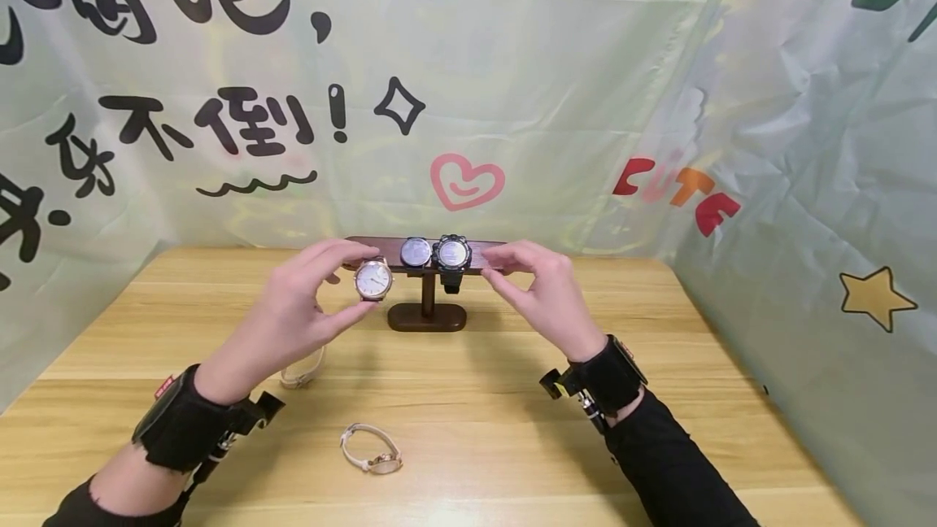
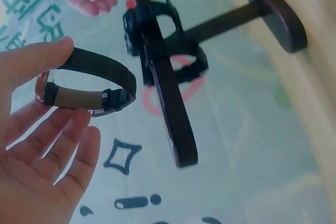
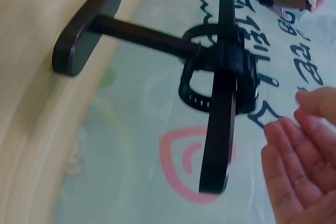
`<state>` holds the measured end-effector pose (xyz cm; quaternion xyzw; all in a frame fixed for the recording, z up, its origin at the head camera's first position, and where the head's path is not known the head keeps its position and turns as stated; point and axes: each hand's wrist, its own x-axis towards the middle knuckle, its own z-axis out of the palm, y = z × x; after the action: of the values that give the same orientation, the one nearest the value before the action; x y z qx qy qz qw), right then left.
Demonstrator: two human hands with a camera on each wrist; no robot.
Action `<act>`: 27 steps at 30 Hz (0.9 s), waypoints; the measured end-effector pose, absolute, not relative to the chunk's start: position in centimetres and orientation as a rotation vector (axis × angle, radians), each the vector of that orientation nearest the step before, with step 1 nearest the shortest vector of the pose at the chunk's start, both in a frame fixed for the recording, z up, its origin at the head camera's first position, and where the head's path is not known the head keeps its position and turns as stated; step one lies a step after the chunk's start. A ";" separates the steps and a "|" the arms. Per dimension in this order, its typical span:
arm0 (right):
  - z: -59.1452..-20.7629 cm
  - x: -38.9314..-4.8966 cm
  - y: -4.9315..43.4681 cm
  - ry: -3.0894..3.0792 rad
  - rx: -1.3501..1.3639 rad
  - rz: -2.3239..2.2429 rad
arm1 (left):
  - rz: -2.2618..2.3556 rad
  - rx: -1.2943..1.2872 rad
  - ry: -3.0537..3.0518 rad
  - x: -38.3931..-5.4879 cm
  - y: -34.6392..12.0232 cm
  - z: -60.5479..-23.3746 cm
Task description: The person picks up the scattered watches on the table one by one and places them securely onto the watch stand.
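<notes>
My left hand (image 1: 300, 295) pinches a wristwatch (image 1: 373, 280) with a white dial and rose-gold case, thumb below and fingers above. Its dark strap (image 2: 102, 62) forms a closed loop in the left wrist view. This watch is held in front of the left end of a dark wooden watch stand (image 1: 427, 318). Two watches encircle the stand's bar: a round one with a pale dial (image 1: 416, 252) and a bulky black sports watch (image 1: 452, 253). By the bar's right end is my right hand (image 1: 545, 291). Its fingers are loosely bent and empty in the right wrist view.
On the wooden table (image 1: 659, 446), a white-strapped watch (image 1: 385, 463) lies near the front. Another pale-banded one (image 1: 296, 381) lies farther left, partly hidden by my left arm. A printed cloth (image 1: 556, 104) hangs behind the stand and along the right side.
</notes>
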<state>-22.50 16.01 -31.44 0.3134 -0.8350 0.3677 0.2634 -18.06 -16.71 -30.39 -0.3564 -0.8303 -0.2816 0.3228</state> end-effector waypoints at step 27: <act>-32.3 -24.8 18.4 -2.572 0.587 0.942 | -0.657 -0.802 -2.263 -20.5 -21.5 -29.9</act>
<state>-24.84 18.35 -32.26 0.2064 -0.9049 0.3314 0.1694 -20.46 -21.54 -29.95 -0.3052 -0.8613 -0.2500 0.3203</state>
